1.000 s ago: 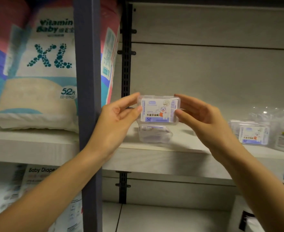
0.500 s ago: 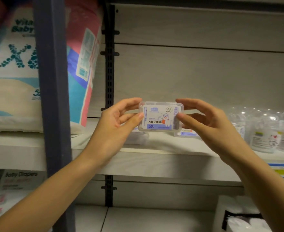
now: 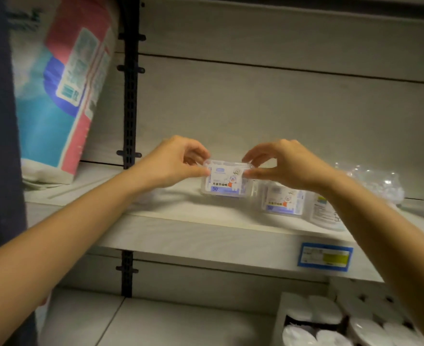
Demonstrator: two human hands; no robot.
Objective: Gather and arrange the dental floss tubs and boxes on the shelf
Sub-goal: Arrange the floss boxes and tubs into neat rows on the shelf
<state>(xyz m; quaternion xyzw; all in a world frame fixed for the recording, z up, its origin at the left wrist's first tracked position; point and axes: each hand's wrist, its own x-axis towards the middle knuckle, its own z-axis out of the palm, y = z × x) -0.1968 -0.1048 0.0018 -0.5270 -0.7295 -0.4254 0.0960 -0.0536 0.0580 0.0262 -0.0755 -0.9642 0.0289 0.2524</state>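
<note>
At the centre of the frame, the left hand and right hand each pinch a top corner of a clear floss box, their grip pressed on it between thumb and fingers. It stands upright on the shelf, just beside a second box to its right.

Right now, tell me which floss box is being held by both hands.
The left floss box, pinched at its top corners by the left hand and right hand. The right floss box stands untouched beside it.

Dim pale wood-grain shelving
</note>
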